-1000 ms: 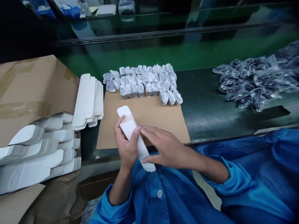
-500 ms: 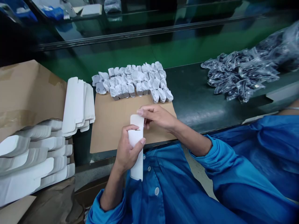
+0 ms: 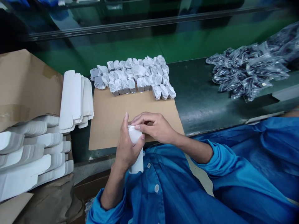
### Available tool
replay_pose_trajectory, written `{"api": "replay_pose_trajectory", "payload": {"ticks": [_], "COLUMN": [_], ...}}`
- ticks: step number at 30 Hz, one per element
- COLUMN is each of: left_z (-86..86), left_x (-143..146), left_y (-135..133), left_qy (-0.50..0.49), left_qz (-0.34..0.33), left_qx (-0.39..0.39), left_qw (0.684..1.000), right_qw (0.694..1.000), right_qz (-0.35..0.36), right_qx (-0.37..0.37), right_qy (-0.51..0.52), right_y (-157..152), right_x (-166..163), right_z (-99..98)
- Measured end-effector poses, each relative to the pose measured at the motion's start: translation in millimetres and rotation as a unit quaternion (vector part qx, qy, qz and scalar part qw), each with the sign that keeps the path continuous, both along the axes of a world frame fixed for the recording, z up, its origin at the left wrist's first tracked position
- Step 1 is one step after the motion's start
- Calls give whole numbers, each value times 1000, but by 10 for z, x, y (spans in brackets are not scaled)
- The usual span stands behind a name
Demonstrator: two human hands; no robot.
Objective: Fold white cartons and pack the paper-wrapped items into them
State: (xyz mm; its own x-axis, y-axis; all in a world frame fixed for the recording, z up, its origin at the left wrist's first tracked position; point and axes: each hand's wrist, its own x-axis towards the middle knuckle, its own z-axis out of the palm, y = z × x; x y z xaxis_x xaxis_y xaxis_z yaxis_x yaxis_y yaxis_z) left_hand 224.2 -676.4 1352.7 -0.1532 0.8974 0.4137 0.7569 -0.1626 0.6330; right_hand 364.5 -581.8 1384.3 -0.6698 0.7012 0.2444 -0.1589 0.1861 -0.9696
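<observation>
A small white cardboard box [image 3: 137, 160], long and narrow, stands upright in front of my body. My left hand [image 3: 128, 146] is wrapped round its upper half, thumb on the near face. At the box's top end my right hand [image 3: 156, 127] pinches the folded-down flap between thumb and fingers. Below the hands lies a brown cardboard sheet [image 3: 106, 124]. Along its far part stand several rows of small grey items wrapped in white paper [image 3: 126, 84].
Flattened white boxes [image 3: 71, 99] are stacked left of the sheet. More fill an open carton [image 3: 30, 84] at far left. Clear bags with dark contents [image 3: 249, 68] are heaped on the green bench [image 3: 193, 93] at right. Another person's blue sleeve [image 3: 275, 140] shows at right.
The flap at the top of the white box stood up and is now folded down, with my right hand lower over it. The view has shifted slightly.
</observation>
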Motion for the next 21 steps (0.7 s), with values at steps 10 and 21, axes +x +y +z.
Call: {"api": "replay_pose_trajectory", "payload": {"ticks": [10, 21], "left_z": [-15, -40], "left_x": [75, -533], "left_y": [-35, 437], "left_qy": [-68, -69], "left_qz": [12, 207], "left_qx": [45, 69], "left_qw": [997, 973], "right_qw": [946, 633], "right_qz": [-108, -258], "right_qx": [303, 513], "right_qy": [34, -518], "right_y": [-224, 824], "right_x": [-26, 139], "right_z": [-207, -117]}}
